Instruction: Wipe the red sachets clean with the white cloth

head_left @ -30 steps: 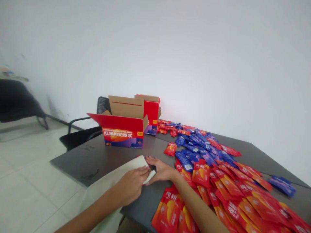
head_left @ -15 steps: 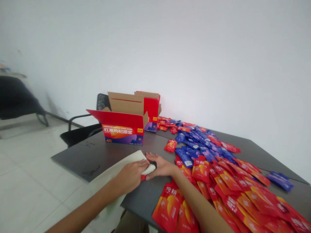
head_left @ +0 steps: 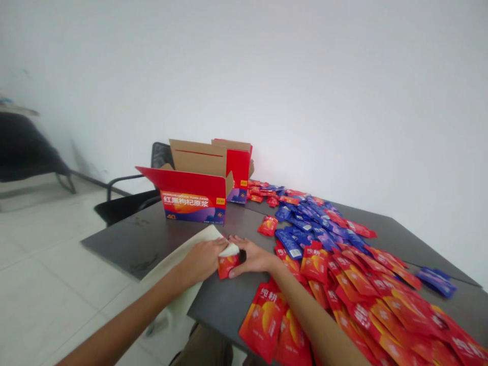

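My left hand (head_left: 204, 260) presses down on a cream cloth bag (head_left: 179, 277), which hangs over the near edge of the dark table. A red foil sachet (head_left: 227, 266) sticks out from under the cloth's corner, between my hands. My right hand (head_left: 253, 256) lies on the table with its fingers spread, its thumb against the sachet. Most of the sachet is hidden by the cloth. Beside my right wrist lie loose red sachets (head_left: 314, 264) and blue sachets (head_left: 288, 244).
Dozens of sachets spread across the right of the dark grey table (head_left: 145, 239). An open red and cardboard carton (head_left: 192, 195) stands at the back, with a second (head_left: 238, 173) behind it. Black chairs (head_left: 129, 208) stand beyond the table, over a pale tiled floor.
The red sachet now shows much more from under the cloth, and the cloth's corner has moved left. The whole scene sits slightly higher in view.
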`<state>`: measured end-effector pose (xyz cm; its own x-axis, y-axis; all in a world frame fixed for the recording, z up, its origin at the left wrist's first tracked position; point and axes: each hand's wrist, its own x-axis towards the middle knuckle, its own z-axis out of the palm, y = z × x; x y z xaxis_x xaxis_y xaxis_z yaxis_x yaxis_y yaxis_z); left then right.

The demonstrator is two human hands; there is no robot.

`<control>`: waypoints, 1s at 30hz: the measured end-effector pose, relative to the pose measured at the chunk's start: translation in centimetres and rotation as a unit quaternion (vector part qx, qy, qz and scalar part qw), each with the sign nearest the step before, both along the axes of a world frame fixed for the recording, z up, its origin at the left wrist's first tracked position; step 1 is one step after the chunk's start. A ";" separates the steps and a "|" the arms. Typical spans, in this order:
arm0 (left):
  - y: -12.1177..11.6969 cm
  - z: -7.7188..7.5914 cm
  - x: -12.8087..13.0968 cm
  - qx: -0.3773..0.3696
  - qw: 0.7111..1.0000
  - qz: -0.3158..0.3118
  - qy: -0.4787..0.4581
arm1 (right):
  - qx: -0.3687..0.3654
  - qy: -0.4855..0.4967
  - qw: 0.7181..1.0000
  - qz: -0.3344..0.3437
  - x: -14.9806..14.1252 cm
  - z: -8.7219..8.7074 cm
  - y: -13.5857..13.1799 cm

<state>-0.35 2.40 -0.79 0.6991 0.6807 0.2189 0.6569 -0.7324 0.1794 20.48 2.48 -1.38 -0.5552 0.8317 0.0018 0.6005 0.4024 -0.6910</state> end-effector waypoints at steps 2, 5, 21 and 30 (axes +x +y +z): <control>0.8 0.0 0.1 0.005 1.000 0.030 0.008 | -0.005 0.004 1.000 0.003 0.1 0.1 -0.1; 0.0 -0.6 0.2 0.020 1.000 -0.012 0.012 | -0.014 0.004 1.000 -0.003 0.1 0.1 -0.2; -1.8 -0.8 0.3 0.016 0.997 -0.081 0.004 | 0.010 0.014 1.000 0.004 0.1 -0.3 0.1; 0.6 -0.2 0.4 0.014 0.999 0.024 0.030 | -0.001 0.006 1.000 0.004 0.1 0.0 -0.1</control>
